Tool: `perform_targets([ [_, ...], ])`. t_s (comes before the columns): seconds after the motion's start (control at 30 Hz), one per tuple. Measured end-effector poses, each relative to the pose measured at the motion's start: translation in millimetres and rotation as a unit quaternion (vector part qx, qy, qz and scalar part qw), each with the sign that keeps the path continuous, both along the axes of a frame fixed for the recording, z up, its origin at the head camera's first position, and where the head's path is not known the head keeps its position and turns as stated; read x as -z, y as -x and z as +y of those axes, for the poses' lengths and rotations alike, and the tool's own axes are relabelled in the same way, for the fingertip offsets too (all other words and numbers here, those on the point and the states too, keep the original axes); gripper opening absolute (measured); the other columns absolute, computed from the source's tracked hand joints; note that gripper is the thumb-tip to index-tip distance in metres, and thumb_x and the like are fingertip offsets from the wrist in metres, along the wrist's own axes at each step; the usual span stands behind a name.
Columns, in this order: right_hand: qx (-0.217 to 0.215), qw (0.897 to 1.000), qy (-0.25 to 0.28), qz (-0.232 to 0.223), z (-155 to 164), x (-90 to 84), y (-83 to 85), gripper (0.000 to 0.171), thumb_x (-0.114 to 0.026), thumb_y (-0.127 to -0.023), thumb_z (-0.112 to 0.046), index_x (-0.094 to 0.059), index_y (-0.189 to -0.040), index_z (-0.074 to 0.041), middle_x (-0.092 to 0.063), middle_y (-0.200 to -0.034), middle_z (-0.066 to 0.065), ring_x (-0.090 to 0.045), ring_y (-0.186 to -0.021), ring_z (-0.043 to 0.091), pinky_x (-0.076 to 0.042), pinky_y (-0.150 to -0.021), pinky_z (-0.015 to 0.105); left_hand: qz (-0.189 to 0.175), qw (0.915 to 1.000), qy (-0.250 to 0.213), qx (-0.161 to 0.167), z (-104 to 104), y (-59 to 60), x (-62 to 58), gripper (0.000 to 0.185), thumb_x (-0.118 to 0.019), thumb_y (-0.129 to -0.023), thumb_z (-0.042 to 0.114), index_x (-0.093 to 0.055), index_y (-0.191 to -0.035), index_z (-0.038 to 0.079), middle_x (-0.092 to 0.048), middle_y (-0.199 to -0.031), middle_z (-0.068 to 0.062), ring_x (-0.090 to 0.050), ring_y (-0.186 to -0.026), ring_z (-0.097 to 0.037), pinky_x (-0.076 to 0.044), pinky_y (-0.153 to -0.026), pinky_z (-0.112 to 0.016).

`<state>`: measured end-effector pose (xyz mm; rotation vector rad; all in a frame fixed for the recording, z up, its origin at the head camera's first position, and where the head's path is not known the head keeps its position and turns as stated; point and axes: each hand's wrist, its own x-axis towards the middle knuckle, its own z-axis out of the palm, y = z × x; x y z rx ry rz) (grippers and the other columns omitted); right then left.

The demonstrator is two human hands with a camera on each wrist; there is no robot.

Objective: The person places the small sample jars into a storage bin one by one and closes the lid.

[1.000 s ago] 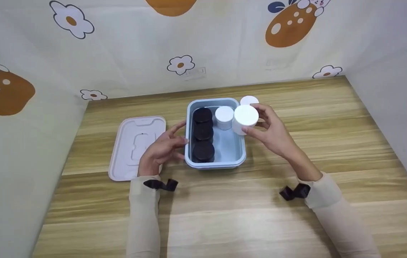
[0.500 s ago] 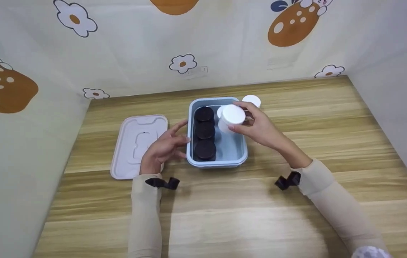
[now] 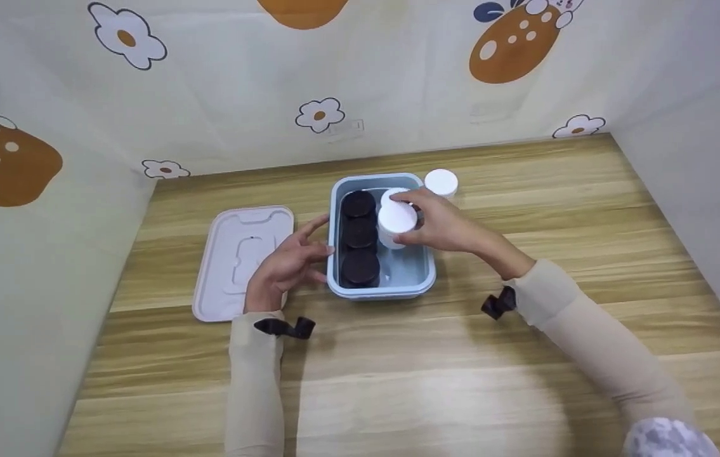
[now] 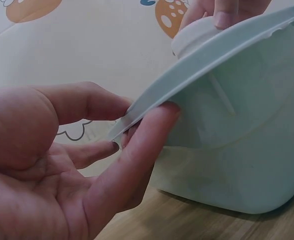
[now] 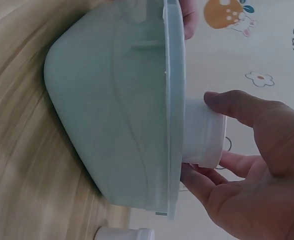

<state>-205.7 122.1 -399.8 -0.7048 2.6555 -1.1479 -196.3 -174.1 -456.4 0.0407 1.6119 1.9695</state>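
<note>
A light blue plastic storage box [image 3: 413, 284] stands on the table. My left hand [image 3: 288, 261] holds its left side, with the thumb at the rim and other fingers under the rim [image 4: 152, 97] in the left wrist view. My right hand [image 3: 445, 223] grips a white lidded jar [image 3: 398, 219] between thumb and fingers. In the right wrist view this jar [image 5: 202, 132] projects above the rim, its lower part hidden by the box wall. Behind it in the box, another white jar [image 3: 391, 193] is partly covered. Three black-lidded jars [image 3: 360, 266] line the box's left side.
A third white jar [image 3: 441, 182] stands on the wooden table [image 3: 398, 368], just outside the box's back right corner. The pale box lid [image 3: 214, 279] lies left of the box, partly under my left forearm. Patterned curtain walls [image 3: 239, 76] enclose the table.
My right hand has carried the white jar leftward from over the box's right rim and lowered it into the box, in front of the other white jar. The left hand stays put.
</note>
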Motion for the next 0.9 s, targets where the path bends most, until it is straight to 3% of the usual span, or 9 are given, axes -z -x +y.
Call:
perform_targets([
  [0.1,-0.013,0.999,-0.027,0.023,-5,-2.0,1.3,0.069,-0.082,-0.076,-0.014,-0.055,-0.137,0.003,-0.056,-0.133,0.026,-0.054,-0.121,0.037,-0.048,-0.106,0.05,0.0,1.0,-0.006,0.001,-1,-0.6,-0.5,0.076,-0.053,-0.095,-0.004,-0.022,-0.16,0.022,-0.069,-0.096,-0.009,-0.069,-0.094,-0.02,-0.064,-0.055,-0.033],
  [0.27,-0.026,0.997,-0.072,0.023,-12,-5.1,3.1,0.063,-0.081,-0.073,-0.007,-0.056,-0.13,0.007,-0.057,-0.129,0.027,-0.055,-0.12,0.039,-0.048,-0.107,0.05,-0.003,1.0,-0.008,0.001,-1,-0.9,-0.8,0.076,-0.052,-0.096,-0.004,-0.022,-0.16,0.021,-0.069,-0.097,-0.008,-0.069,-0.094,-0.019,-0.064,-0.056,-0.033],
  [0.53,-0.036,0.986,-0.158,0.03,-17,-5.2,0.7,0.074,-0.083,-0.076,-0.005,-0.049,-0.141,0.003,-0.054,-0.127,0.024,-0.058,-0.114,0.037,-0.053,-0.103,0.047,0.0,1.0,0.001,0.001,2,0.9,-1.5,0.075,-0.053,-0.095,-0.003,-0.024,-0.159,0.022,-0.066,-0.097,-0.009,-0.068,-0.093,-0.019,-0.064,-0.054,-0.031],
  [0.73,-0.071,0.972,-0.218,0.058,-22,-3.5,-3.4,0.06,-0.082,-0.074,-0.003,-0.059,-0.129,0.005,-0.056,-0.123,0.024,-0.057,-0.113,0.038,-0.053,-0.102,0.048,-0.005,1.0,-0.001,0.002,2,-0.2,-0.7,0.076,-0.053,-0.095,-0.004,-0.023,-0.159,0.023,-0.065,-0.099,-0.01,-0.067,-0.093,-0.02,-0.064,-0.054,-0.032],
  [0.9,-0.065,0.965,-0.241,0.08,-27,-1.5,-5.5,0.051,-0.078,-0.074,0.003,-0.06,-0.122,0.008,-0.055,-0.118,0.026,-0.059,-0.109,0.039,-0.056,-0.097,0.048,-0.005,1.0,0.004,-0.004,2,-0.6,0.6,0.075,-0.054,-0.095,-0.003,-0.025,-0.159,0.023,-0.065,-0.098,-0.01,-0.068,-0.094,-0.021,-0.063,-0.053,-0.033],
])
